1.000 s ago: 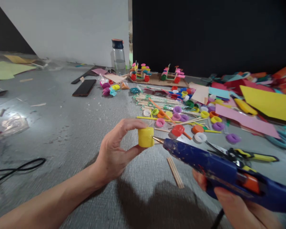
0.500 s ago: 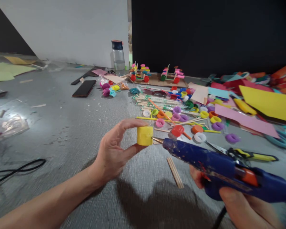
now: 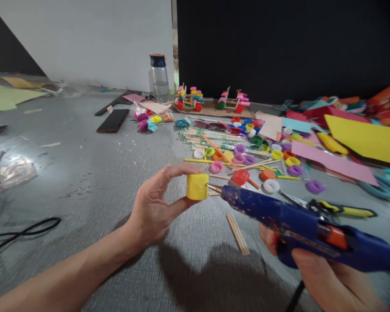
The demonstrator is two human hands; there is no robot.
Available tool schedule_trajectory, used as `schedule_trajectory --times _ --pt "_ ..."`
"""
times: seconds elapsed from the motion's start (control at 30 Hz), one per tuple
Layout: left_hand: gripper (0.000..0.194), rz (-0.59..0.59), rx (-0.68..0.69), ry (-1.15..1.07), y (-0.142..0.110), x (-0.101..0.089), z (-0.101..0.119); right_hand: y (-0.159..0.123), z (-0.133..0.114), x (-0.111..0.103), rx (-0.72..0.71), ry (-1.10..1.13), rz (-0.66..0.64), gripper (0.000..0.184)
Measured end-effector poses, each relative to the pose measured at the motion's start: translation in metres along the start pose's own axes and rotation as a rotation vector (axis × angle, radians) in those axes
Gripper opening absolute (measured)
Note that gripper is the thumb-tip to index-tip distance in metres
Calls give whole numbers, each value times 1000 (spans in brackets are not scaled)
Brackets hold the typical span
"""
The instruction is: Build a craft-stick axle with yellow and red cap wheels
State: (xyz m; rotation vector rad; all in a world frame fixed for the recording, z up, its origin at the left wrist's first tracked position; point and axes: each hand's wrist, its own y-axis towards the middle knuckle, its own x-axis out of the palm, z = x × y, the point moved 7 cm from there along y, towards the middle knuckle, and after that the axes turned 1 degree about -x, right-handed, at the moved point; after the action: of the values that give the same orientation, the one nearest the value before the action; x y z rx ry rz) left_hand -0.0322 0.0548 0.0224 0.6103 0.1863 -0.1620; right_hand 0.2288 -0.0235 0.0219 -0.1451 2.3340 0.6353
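Between thumb and fingers, my left hand point(image 3: 159, 203) pinches a yellow plastic bottle cap point(image 3: 197, 187) above the table; a seam runs around it, so it may be two caps joined. My right hand point(image 3: 325, 273) is wrapped around the handle of a blue hot glue gun point(image 3: 279, 216). The gun's metal nozzle points left and meets, or nearly meets, the right side of the cap. Below the nozzle, several thin wooden sticks point(image 3: 238, 234) lie side by side on the table.
Loose coloured caps point(image 3: 241, 177), wrapped sticks point(image 3: 214, 138) and yellow-handled pliers point(image 3: 341, 209) lie to the right. Farther back are two small wheeled models point(image 3: 190, 99), a water bottle point(image 3: 159, 78) and a phone point(image 3: 113, 120). Coloured sheets point(image 3: 364, 138) pile at the right; a black cord point(image 3: 26, 232) lies left.
The glue gun's rear has risen slightly, while its nozzle stays at the cap's right side. My left hand keeps its pinch, with the cap turned a little. The view has shifted slightly.
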Motion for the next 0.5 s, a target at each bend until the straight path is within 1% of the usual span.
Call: schedule_trajectory --times 0.07,0.2,0.33,0.5 --pt "46 5 -4 2 0 0 0 4 -5 1 -18 -2 -8 28" --pt "47 14 -9 -5 1 -1 -1 3 -3 1 -19 -52 -12 40" --pt "46 12 -4 -10 1 -2 -1 -1 1 3 -9 -56 -9 42" --pt "45 -1 0 6 0 -1 -1 -6 8 -1 50 12 64 42"
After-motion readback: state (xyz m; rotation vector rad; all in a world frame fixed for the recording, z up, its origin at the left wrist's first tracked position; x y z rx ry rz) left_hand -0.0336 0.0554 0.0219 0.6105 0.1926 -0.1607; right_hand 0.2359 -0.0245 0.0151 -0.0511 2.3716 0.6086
